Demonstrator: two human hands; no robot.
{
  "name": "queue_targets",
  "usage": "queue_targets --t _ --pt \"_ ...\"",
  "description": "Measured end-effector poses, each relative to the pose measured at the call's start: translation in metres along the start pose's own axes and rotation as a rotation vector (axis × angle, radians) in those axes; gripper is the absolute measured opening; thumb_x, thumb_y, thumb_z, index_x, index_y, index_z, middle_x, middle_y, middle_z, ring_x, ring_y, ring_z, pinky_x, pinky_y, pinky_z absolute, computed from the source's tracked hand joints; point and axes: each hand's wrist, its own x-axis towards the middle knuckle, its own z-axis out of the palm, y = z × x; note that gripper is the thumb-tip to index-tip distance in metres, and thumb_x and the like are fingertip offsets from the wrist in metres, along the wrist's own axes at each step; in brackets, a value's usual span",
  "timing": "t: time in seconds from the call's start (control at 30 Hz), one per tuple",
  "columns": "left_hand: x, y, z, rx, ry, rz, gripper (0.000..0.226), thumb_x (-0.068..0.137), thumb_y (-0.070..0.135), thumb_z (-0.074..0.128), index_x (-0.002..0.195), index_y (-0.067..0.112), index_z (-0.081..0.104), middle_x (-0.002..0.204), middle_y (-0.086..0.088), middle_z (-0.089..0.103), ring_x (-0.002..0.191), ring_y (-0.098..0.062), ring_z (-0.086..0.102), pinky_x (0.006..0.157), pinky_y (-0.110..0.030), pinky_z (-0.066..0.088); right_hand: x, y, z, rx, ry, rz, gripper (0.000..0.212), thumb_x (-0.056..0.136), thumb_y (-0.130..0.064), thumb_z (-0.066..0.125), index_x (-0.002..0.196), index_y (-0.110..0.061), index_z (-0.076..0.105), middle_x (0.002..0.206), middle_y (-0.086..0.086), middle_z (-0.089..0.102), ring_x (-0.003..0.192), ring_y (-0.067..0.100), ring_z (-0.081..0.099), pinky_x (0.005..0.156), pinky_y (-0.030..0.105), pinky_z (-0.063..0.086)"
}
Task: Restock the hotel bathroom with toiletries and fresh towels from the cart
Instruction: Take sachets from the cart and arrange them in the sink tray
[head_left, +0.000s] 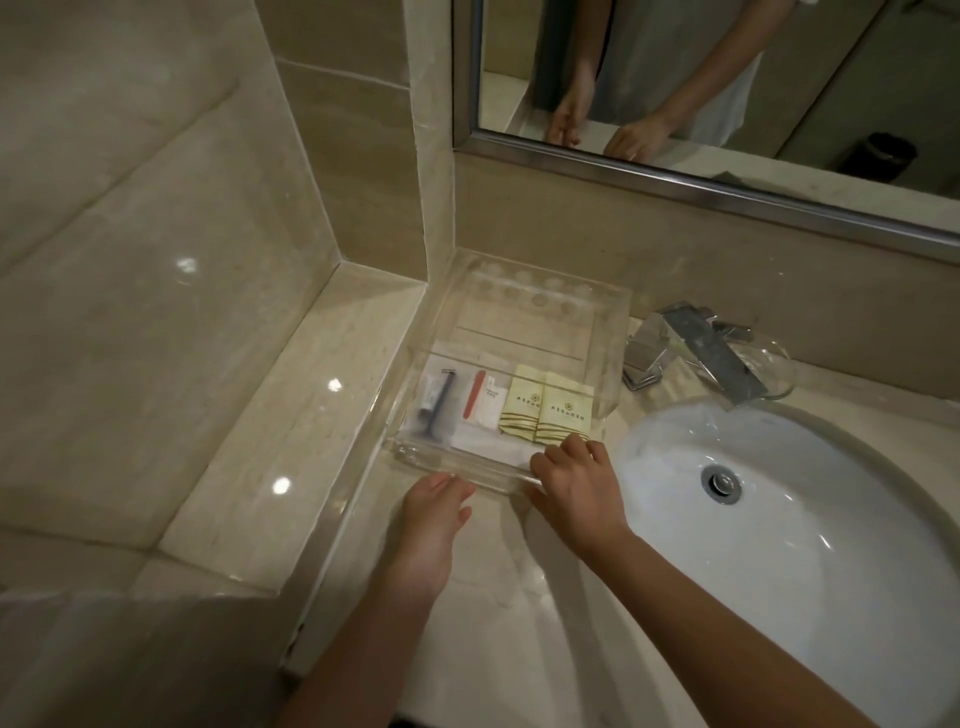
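A clear acrylic amenity tray (587, 332) sits on the marble counter in the corner beside the sink. In its front compartment lie a packaged razor (439, 400), a red-handled item in a white wrapper (480, 397) and two pale yellow sachets (545, 408). My left hand (434, 512) rests with straight fingers against the tray's front edge. My right hand (576, 486) lies on the front right corner, its fingers curled over the rim near the sachets.
A white oval sink (810, 525) with a metal drain lies to the right. A chrome faucet (696, 353) and a clear glass dish (774, 374) stand behind it. Mirror (727, 78) above, marble wall and ledge to the left.
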Motion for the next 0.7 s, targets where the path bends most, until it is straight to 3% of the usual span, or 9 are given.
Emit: queue_targets --t 0.23,0.37,0.57,0.7 --pt "0.016 0.019 0.001 -0.125 -0.185 -0.052 0.044 0.091 0.011 0.055 0.132 0.003 0.043 0.123 -0.013 0.058 0.109 -0.02 0.059 0.085 -0.028 0.045 0.021 0.021 -0.002 0.007 0.018 0.011 0.039 0.046 -0.038 0.088 0.069 -0.017 0.065 0.068 -0.002 0.064 0.068 0.023 0.058 0.062 0.03 0.046" --pt "0.025 0.032 0.009 -0.198 -0.284 -0.079 0.025 0.097 0.006 0.042 0.121 0.001 0.045 0.111 -0.014 0.06 0.097 -0.018 0.062 0.076 -0.027 0.047 0.034 0.035 -0.004 0.026 0.056 0.072 0.052 0.045 -0.041 0.089 0.082 -0.014 0.063 0.081 0.003 0.062 0.071 0.024 0.057 0.062 0.032 0.047" --pt "0.044 0.054 0.029 -0.202 -0.353 -0.109 0.012 0.097 0.008 0.042 0.098 0.004 0.053 0.118 -0.015 0.057 0.099 -0.019 0.062 0.08 -0.027 0.047 0.054 0.052 -0.001 -0.002 0.066 0.12 0.052 0.046 -0.035 0.088 0.084 -0.013 0.06 0.082 0.004 0.06 0.071 0.023 0.056 0.062 0.034 0.048" --pt "0.059 0.068 0.038 -0.204 -0.379 -0.129 0.032 0.098 0.01 0.04 0.127 -0.005 0.042 0.138 -0.018 0.045 0.099 -0.019 0.061 0.081 -0.027 0.046 0.059 0.062 0.005 -0.01 0.042 0.165 0.047 0.047 -0.028 0.086 0.082 -0.012 0.059 0.08 0.004 0.058 0.071 0.023 0.055 0.061 0.035 0.047"
